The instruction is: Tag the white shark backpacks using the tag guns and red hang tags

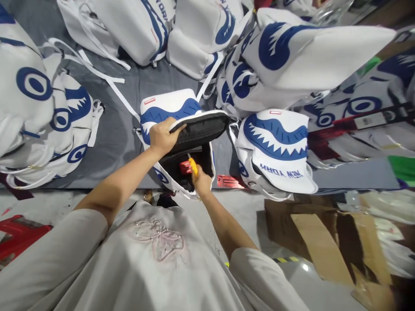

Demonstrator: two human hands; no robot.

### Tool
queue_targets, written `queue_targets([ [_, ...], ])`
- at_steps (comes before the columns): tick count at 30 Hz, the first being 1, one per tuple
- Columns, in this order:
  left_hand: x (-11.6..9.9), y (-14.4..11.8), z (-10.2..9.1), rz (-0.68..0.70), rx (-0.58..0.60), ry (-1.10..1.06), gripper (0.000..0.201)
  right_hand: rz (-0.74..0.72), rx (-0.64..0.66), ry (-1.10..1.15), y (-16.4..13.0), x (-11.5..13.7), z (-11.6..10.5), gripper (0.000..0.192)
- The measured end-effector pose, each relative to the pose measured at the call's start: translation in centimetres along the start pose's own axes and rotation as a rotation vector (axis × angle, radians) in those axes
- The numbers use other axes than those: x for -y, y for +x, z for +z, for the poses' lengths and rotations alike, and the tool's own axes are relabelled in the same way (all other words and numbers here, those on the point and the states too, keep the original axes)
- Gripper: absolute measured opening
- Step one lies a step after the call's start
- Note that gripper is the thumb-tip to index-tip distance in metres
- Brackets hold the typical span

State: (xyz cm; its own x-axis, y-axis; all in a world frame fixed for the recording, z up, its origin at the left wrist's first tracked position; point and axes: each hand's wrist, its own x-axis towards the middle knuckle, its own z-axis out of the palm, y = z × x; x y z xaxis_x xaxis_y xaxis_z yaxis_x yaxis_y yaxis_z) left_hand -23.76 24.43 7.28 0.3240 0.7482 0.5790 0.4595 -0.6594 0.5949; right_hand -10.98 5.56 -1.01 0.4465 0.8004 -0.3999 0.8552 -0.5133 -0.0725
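A white backpack (pixel 171 103) with a blue toothed-mouth print lies on the grey-covered table in front of me. My left hand (pixel 165 137) is closed on the edge of its black-lined flap (pixel 204 129), which is lifted open. Inside the opening, my right hand (pixel 201 180) is wrapped round a yellow-handled tool (pixel 193 166) with a thin pale tip; its exact kind is unclear. Just left of the tool, a red tag (pixel 185 167) shows against the black lining. The lower inside of the bag is hidden in shadow.
Another white backpack (pixel 275 151) marked NEW YORK stands to the right, a red printed strip (pixel 230 181) beside it. More backpacks are piled left (pixel 32 103) and along the back (pixel 136 30). Cardboard boxes (pixel 324 246) lie on the floor at right, a red stool (pixel 19 237) at left.
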Motion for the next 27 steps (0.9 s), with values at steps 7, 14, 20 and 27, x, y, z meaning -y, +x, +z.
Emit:
queue_targets([
  [7,-0.1,0.2,0.0,0.035,0.089,-0.048,0.059,-0.037,0.129,-0.002,-0.5,1.2,-4.5,0.042],
  [14,0.0,-0.5,-0.9,0.057,0.134,-0.038,0.052,0.168,0.48,-0.158,-0.3,-3.7,-17.7,0.026],
  [20,0.0,-1.2,-1.7,0.018,0.128,-0.055,0.054,0.202,0.466,0.814,-5.3,-8.0,-16.6,0.033],
  [27,-1.3,-2.2,-2.4,0.096,0.218,-0.073,0.046,0.194,0.392,1.366,-8.5,-7.8,-8.3,0.062],
])
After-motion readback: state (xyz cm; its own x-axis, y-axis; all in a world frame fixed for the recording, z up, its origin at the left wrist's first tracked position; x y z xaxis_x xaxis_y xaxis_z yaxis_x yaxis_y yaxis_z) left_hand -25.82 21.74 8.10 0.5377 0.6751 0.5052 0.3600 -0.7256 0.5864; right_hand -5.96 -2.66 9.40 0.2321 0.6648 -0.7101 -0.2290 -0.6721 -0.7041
